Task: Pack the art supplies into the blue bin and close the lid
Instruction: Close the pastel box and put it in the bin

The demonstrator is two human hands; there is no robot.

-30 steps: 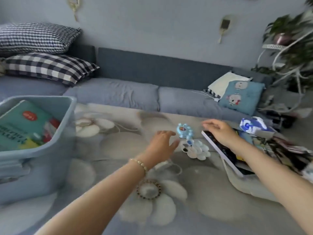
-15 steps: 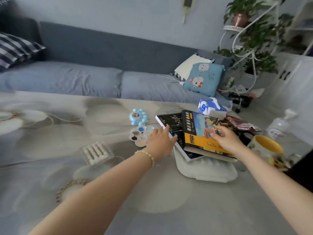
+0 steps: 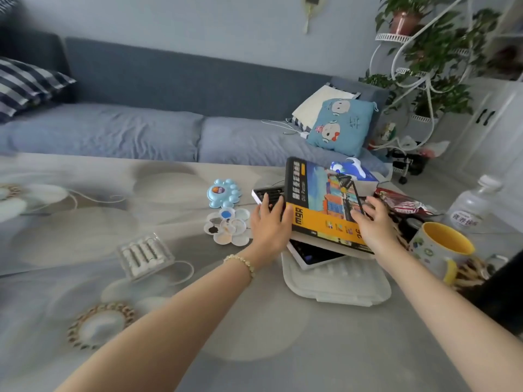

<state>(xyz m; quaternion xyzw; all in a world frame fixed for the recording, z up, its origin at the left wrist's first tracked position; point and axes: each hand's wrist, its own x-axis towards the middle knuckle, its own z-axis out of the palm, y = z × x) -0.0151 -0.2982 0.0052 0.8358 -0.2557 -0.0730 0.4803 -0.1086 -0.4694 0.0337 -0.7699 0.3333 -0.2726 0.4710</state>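
Beside two palettes (image 3: 225, 192) (image 3: 227, 226), the left hand (image 3: 268, 224) and right hand (image 3: 373, 224) rest flat on one marker box (image 3: 322, 202).

The picture box (image 3: 325, 205) is found between the left hand (image 3: 268, 224) and the right hand (image 3: 373, 224), and is touched by both; a pen tray (image 3: 266, 192) is laid under it; a flat case (image 3: 336, 281) is set under that, nearer than the hands; a flower palette (image 3: 226, 226) is placed just left of the left hand, with a second palette (image 3: 223, 192) behind it; a mug (image 3: 441, 250) is stood right of the right hand, with a bottle (image 3: 472, 205) behind it.
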